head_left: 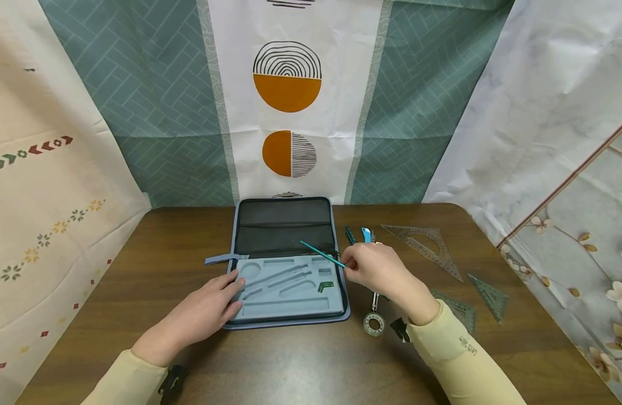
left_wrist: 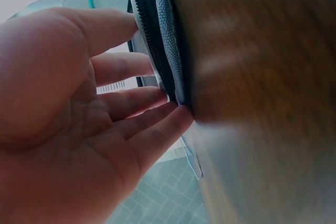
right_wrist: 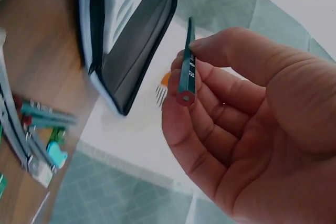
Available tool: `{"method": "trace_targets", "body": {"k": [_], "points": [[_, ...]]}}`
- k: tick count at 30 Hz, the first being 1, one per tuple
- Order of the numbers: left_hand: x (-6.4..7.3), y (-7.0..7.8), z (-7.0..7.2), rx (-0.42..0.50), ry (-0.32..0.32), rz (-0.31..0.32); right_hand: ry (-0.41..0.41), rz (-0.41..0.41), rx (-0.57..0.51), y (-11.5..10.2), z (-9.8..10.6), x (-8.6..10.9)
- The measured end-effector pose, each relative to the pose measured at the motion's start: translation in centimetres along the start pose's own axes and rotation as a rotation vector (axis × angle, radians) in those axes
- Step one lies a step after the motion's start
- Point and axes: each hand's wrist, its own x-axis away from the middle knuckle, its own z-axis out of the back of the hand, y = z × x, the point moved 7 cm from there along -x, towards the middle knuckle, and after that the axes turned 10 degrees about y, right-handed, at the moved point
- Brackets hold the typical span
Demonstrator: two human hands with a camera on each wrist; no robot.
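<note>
An open zip case lies on the table with its lid folded back. Inside is a light blue tray with shaped recesses, one holding a small green angular piece. My left hand rests at the tray's left edge, and in the left wrist view its straight fingers touch the zipped rim. Over the tray's right side, my right hand pinches a teal pencil between thumb and fingers. In the right wrist view the pencil shows its flat end towards the camera.
Right of the case lie a compass-like tool with a round dial, a blue-and-white item and dark pencils. Farther right are a clear protractor triangle, a green set square and another green ruler, partly behind my forearm.
</note>
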Motion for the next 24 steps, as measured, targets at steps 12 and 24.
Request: {"method": "trace_targets", "body": {"k": [12, 24], "points": [[-0.4, -0.2, 0.1, -0.021, 0.010, -0.025, 0.044, 0.189, -0.021, -3.9, -1.4, 0.2], [-0.1, -0.2, -0.1, -0.011, 0.006, -0.019, 0.019, 0.270, -0.021, -6.5, -2.8, 0.3]]}}
